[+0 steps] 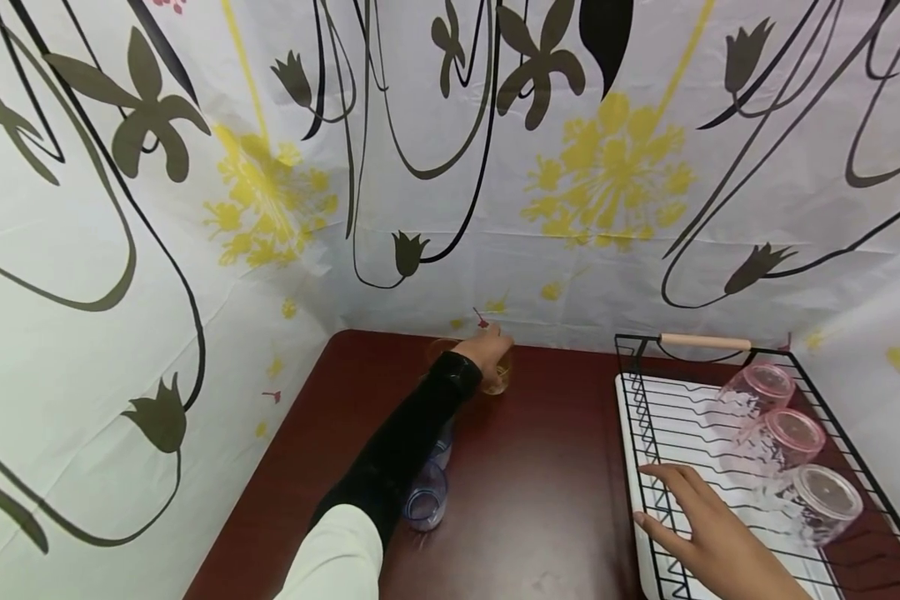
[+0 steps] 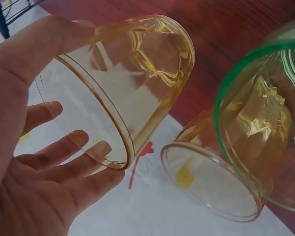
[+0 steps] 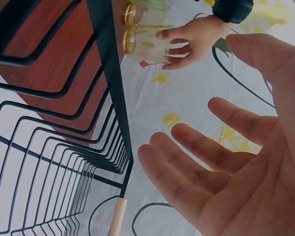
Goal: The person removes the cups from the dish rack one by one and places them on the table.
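At the far side of the table, my left hand [image 1: 486, 350] grips an amber glass [image 2: 147, 91], its thumb on one side of the rim and fingers round the other. A second amber glass [image 2: 184, 137] and a green-rimmed glass [image 2: 223, 98] stand beside it in the left wrist view. My right hand [image 1: 708, 533] hovers over the near left side of a black wire rack [image 1: 630, 408], fingers loosely spread, holding nothing. Inside the rack, two pink glasses [image 1: 791, 433] and a clear glass [image 1: 825, 500] sit upside down along the right.
Two bluish-purple glasses [image 1: 425, 500] stand on the dark red table [image 1: 540, 483], partly behind my left sleeve [image 1: 397, 442]. The rack has a wooden handle [image 1: 705, 342] and a white tray [image 1: 675, 396] under it. A patterned cloth [image 1: 435, 200] hangs round the table.
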`<move>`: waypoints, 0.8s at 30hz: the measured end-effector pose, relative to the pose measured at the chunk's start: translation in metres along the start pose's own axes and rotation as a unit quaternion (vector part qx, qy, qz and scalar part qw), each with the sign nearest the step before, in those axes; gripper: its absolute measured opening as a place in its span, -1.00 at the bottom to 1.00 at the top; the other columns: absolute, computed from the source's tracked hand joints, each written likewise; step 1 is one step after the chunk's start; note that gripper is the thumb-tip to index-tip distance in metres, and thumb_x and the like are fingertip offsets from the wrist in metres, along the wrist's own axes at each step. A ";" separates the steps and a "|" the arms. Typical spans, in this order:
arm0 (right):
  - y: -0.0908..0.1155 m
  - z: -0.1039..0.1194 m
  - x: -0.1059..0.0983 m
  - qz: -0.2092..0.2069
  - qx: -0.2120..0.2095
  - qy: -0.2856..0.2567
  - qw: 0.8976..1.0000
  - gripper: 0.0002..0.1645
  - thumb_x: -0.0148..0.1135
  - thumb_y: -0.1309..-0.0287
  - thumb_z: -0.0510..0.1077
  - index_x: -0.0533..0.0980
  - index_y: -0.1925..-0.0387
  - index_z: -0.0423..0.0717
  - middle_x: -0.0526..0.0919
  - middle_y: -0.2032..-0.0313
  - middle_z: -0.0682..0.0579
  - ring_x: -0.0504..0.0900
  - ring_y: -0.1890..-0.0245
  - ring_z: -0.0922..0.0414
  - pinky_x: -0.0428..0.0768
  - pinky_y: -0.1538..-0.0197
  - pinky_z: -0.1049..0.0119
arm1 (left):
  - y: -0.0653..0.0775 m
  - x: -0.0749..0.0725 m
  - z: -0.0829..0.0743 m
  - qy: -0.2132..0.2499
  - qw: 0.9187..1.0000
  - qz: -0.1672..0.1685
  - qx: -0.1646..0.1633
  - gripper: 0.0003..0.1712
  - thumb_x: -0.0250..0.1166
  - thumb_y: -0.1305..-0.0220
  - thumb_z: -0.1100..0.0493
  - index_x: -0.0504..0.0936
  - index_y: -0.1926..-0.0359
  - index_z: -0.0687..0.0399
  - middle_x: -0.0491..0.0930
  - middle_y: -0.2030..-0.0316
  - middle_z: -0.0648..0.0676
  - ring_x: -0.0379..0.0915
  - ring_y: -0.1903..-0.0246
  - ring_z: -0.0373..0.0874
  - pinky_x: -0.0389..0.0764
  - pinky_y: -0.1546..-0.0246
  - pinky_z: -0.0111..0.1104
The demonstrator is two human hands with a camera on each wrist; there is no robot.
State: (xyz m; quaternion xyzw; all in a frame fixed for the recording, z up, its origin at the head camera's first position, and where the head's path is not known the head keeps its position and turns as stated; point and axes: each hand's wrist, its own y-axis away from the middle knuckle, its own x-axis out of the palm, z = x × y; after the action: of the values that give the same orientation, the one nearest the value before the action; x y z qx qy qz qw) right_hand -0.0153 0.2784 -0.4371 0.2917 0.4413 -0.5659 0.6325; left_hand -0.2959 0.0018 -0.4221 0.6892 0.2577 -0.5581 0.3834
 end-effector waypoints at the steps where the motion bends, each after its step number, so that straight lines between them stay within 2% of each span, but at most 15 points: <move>1: 0.000 0.000 0.000 -0.001 0.000 0.000 1.000 -0.33 0.42 -0.24 0.12 0.44 -0.27 -0.04 0.53 -0.18 -0.12 0.59 -0.13 -0.19 0.65 0.07 -0.17 | -0.002 0.001 0.000 -0.002 1.000 0.004 -0.002 -0.18 0.47 -0.24 0.06 0.35 -0.47 -0.04 0.32 -0.40 0.20 0.39 -0.35 0.05 0.62 -0.14 -0.22; 5: 0.001 -0.001 0.002 -0.011 -0.003 0.004 1.000 -0.33 0.44 -0.22 0.11 0.45 -0.26 -0.04 0.54 -0.18 -0.11 0.59 -0.14 -0.17 0.64 0.06 -0.17 | -0.009 0.007 -0.002 -0.021 1.000 0.014 -0.007 -0.20 0.45 -0.27 0.08 0.36 -0.48 -0.03 0.28 -0.46 0.23 0.39 -0.37 0.08 0.65 -0.08 -0.24; 9: 0.002 -0.003 0.003 -0.020 -0.004 0.005 1.000 -0.33 0.45 -0.21 0.09 0.46 -0.26 -0.03 0.54 -0.18 -0.09 0.59 -0.14 -0.15 0.64 0.05 -0.15 | -0.009 0.013 -0.003 -0.020 1.000 0.014 -0.012 -0.26 0.43 -0.29 0.11 0.40 -0.45 -0.04 0.27 -0.48 0.25 0.44 -0.33 0.08 0.67 0.06 -0.26; 15: 0.002 -0.007 0.004 -0.043 -0.013 0.024 0.999 -0.32 0.49 -0.16 0.08 0.47 -0.25 0.00 0.57 -0.16 -0.03 0.57 -0.09 -0.08 0.66 0.03 -0.06 | -0.004 0.020 -0.004 -0.014 0.999 0.006 -0.030 -0.26 0.46 -0.25 0.14 0.43 -0.43 -0.12 0.38 -0.38 0.18 0.48 -0.25 0.06 0.68 0.12 -0.23; 17: 0.003 -0.008 0.004 -0.047 -0.015 0.027 0.998 -0.33 0.49 -0.16 0.08 0.47 -0.24 0.01 0.57 -0.16 -0.02 0.57 -0.09 -0.08 0.66 0.02 -0.05 | -0.004 0.022 -0.005 -0.017 0.999 0.001 -0.031 -0.24 0.46 -0.24 0.14 0.42 -0.44 -0.14 0.41 -0.34 0.16 0.49 -0.23 0.05 0.68 0.07 -0.21; 19: 0.003 -0.009 0.003 -0.045 -0.014 0.025 0.999 -0.33 0.49 -0.16 0.08 0.47 -0.25 0.02 0.57 -0.16 -0.03 0.58 -0.10 -0.07 0.66 0.02 -0.06 | -0.004 0.023 -0.005 -0.021 0.999 -0.001 -0.031 -0.20 0.47 -0.22 0.14 0.40 -0.47 -0.16 0.44 -0.33 0.14 0.48 -0.24 0.04 0.66 -0.06 -0.18; 24: 0.004 -0.010 0.001 -0.030 -0.004 0.018 0.999 -0.33 0.47 -0.18 0.09 0.46 -0.25 -0.02 0.55 -0.16 -0.08 0.59 -0.11 -0.11 0.65 0.04 -0.14 | -0.008 0.025 -0.005 -0.049 0.998 -0.007 -0.026 -0.20 0.44 -0.27 0.11 0.36 -0.50 -0.17 0.47 -0.34 0.11 0.44 -0.31 0.05 0.50 -0.32 -0.10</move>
State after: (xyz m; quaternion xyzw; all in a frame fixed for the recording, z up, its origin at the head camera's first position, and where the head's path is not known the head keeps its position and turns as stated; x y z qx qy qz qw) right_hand -0.0133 0.2873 -0.4426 0.2854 0.4634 -0.5776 0.6084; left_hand -0.2925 0.0088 -0.4480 0.6490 0.2581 -0.5871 0.4092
